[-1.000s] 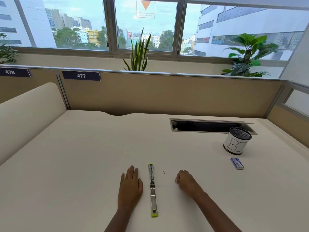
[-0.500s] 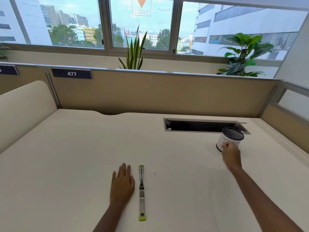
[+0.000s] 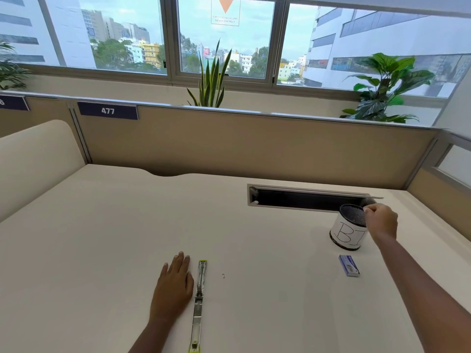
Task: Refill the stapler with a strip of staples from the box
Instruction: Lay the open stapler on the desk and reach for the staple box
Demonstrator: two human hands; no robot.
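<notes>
The stapler (image 3: 199, 304), metal with yellow-green ends, lies opened out flat and pointing away from me near the desk's front edge. My left hand (image 3: 175, 286) rests flat on the desk just left of it, holding nothing and not gripping the stapler. The small blue staple box (image 3: 349, 265) lies closed at the right. My right hand (image 3: 381, 221) is stretched out over the rim of the black mesh bin (image 3: 346, 233). Its fingertips are pinched together and nothing shows between them. One loose staple (image 3: 223, 275) lies right of the stapler.
The bin has a white paper label with handwritten letters and stands just beyond the staple box. Behind it is an open cable slot (image 3: 305, 200) in the desk. A tan partition (image 3: 242, 143) closes the back, and a cream divider (image 3: 33, 159) the left.
My right hand left its spot beside the stapler, passed over the staple box and is now above the bin's rim. My left hand and the stapler stayed put.
</notes>
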